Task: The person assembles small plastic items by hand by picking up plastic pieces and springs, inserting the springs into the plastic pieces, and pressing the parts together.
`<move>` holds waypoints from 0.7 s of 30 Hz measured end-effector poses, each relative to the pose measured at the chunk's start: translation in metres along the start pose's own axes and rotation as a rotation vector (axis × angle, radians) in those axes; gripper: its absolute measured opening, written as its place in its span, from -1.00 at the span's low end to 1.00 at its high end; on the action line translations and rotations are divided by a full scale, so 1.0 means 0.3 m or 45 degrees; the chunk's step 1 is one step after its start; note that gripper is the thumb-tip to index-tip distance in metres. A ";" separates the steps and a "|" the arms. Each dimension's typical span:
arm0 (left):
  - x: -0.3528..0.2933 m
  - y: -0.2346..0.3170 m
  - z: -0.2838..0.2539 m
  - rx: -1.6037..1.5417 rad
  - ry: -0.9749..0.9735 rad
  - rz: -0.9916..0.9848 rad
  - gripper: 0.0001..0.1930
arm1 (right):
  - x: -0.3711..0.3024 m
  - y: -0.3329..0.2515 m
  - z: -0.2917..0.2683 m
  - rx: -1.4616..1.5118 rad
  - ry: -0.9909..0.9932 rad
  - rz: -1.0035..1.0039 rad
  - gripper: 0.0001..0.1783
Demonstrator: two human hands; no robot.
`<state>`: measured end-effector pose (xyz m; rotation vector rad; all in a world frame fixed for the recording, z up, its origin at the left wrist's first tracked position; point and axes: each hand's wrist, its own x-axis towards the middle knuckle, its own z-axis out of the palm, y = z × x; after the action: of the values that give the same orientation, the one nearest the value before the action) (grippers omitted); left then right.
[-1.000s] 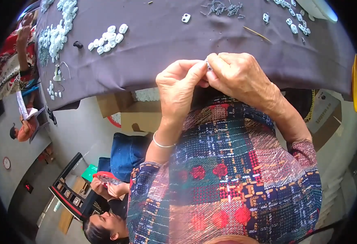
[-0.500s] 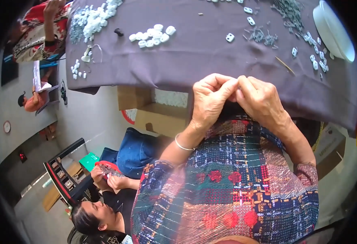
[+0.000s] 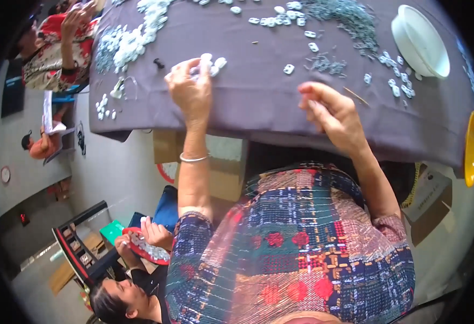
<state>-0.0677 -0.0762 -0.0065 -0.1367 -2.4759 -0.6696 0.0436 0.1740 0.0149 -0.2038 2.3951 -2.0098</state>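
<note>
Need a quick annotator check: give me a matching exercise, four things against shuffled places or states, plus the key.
Things
1. left hand
2. bangle
3. wide basin
4. thin stick

Places or states
A. tan, lying on the cloth beside the right hand
B. at a cluster of small white pieces
C. around the left wrist
D. pale, at the cloth's right side

Pairs: 1-B, 2-C, 3-D, 4-A

12 o'clock: creased matt grey-purple tablecloth, small smooth white oval plastic-looking pieces. 2 o'clock: smooth white round plastic-looking bowl.
</note>
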 end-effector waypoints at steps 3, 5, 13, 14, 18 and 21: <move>-0.006 0.018 -0.007 0.040 0.132 -0.010 -0.83 | 0.020 0.001 -0.007 0.588 -0.009 0.339 -0.64; -0.041 0.064 -0.011 -0.039 0.149 0.149 -0.80 | 0.022 -0.008 -0.006 0.950 -0.040 0.429 -0.65; -0.199 0.193 0.018 -0.241 -0.058 0.125 -0.77 | 0.052 -0.035 0.061 0.271 0.023 0.422 -0.79; -0.203 0.191 0.024 -0.243 -0.063 0.138 -0.77 | 0.058 -0.012 0.065 0.265 0.017 0.410 -0.79; -0.215 0.186 0.041 -0.236 -0.004 0.096 -0.77 | 0.134 0.041 0.079 -1.032 0.315 -0.244 -0.77; -0.219 0.191 0.041 -0.231 0.047 0.049 -0.79 | 0.182 0.050 0.101 -1.463 0.335 -0.162 -0.77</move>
<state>-0.0054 -0.0173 -0.0267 -0.2374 -2.3684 -0.8718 -0.0092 0.1410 -0.0008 -0.0797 3.4432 -0.4453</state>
